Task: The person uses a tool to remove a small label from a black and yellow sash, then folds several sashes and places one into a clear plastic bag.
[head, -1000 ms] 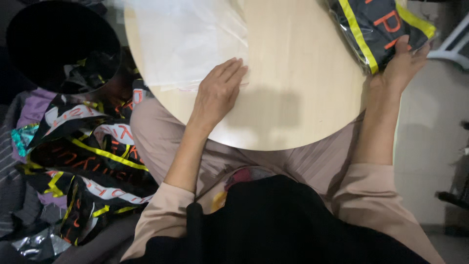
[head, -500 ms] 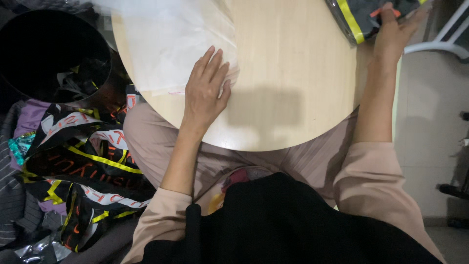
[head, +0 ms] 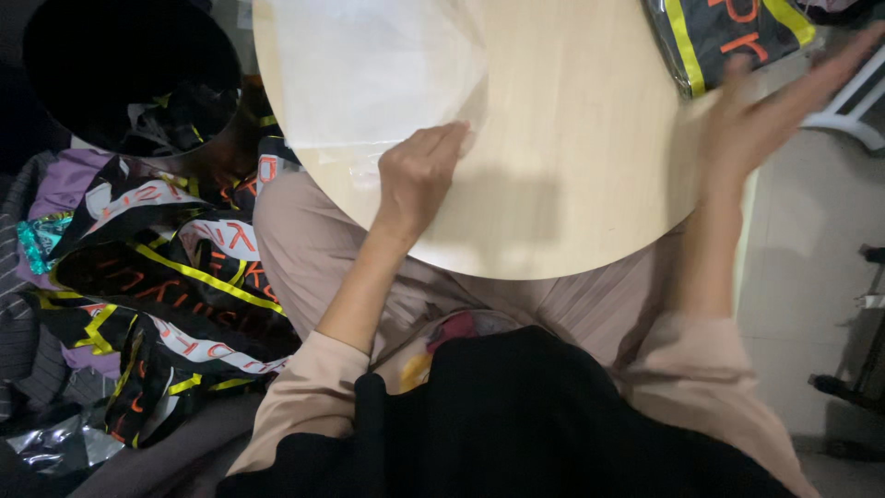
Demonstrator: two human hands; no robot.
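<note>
My left hand (head: pixel 419 175) rests on the round wooden table (head: pixel 572 184), its fingers curled and pinching the near edge of a clear plastic bag (head: pixel 369 74) that lies flat on the tabletop. My right hand (head: pixel 765 115) hovers blurred over the table's right edge, fingers spread and empty. Just beyond it lies a folded black garment with yellow and orange stripes, packed in clear plastic (head: pixel 728 32), at the table's far right.
A heap of black garments with yellow, orange and white print (head: pixel 157 295) lies on the left beside my knee. A dark round tub (head: pixel 129 74) stands behind it. White chair legs (head: pixel 853 101) and tiled floor are on the right.
My left hand has gone from lying flat on the bag to curling its fingers onto the bag's edge. My right hand has lifted off the packed garment and moved back, fingers spread.
</note>
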